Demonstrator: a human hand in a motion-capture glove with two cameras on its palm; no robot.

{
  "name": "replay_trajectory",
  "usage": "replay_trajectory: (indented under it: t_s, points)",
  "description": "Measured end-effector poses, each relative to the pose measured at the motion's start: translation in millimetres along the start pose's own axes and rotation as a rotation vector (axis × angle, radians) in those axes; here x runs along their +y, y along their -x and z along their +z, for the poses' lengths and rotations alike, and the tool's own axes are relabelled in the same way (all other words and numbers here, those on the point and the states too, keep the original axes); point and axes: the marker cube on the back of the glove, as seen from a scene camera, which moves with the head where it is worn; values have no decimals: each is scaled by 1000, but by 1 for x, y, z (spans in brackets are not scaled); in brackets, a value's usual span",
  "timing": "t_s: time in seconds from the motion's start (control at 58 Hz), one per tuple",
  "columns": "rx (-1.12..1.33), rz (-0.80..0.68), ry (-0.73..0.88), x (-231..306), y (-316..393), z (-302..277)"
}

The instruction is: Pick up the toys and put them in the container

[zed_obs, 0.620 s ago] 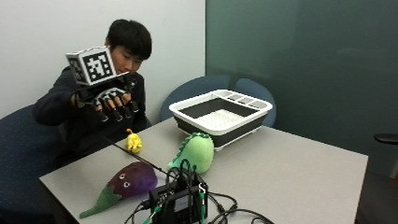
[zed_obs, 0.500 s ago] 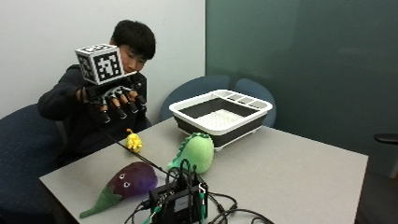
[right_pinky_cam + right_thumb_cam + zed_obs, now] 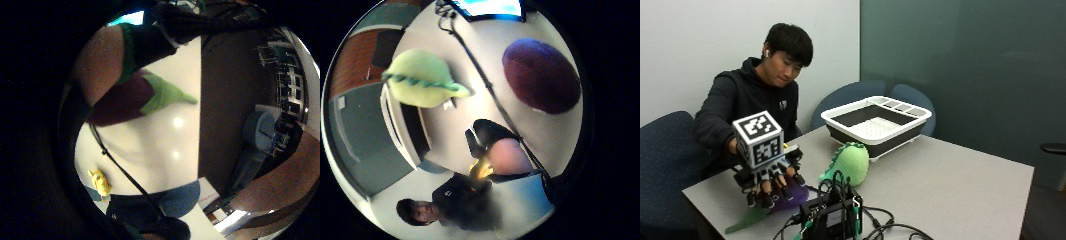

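A person sits behind a pale grey desk (image 3: 953, 185) with the gloved right hand (image 3: 770, 182) lowered over a purple plush toy (image 3: 794, 197). The fingers (image 3: 783, 190) point down, spread and only slightly bent, and they hold nothing; whether the tips touch the plush cannot be told.

Three soft toys show. The purple one is a rounded, eggplant-like shape with a flat green leaf end (image 3: 746, 222) lying towards the desk's near edge. Just beside it sits a light green dinosaur plush (image 3: 852, 162) — smooth and bulbous, with a darker green zigzag ridge along its back — between the purple toy and the container. The third, a small yellow toy (image 3: 100, 182), appears in the little finger side palm view lying on the desk near the person; the outside view hides it behind the hand.

One container (image 3: 877, 124): a rectangular dish tub with a white rim and dark walls, well apart from the hand at the desk's far side.

A black device with tangled cables (image 3: 833, 215) sits at the near edge.
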Motion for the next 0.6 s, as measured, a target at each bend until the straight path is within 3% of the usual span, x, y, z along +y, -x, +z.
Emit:
replay_trajectory:
  t_s: [0.121,0.258,0.345,0.465,0.603]
  points:
    - [-70,-88,-54,-19,-12,36]
    - [-88,-195,-337,-27,-12,48]
    - [-130,-226,-429,-28,-7,45]
    - [-101,-272,-486,-15,10,27]
    - [-173,-368,-518,20,52,-39]
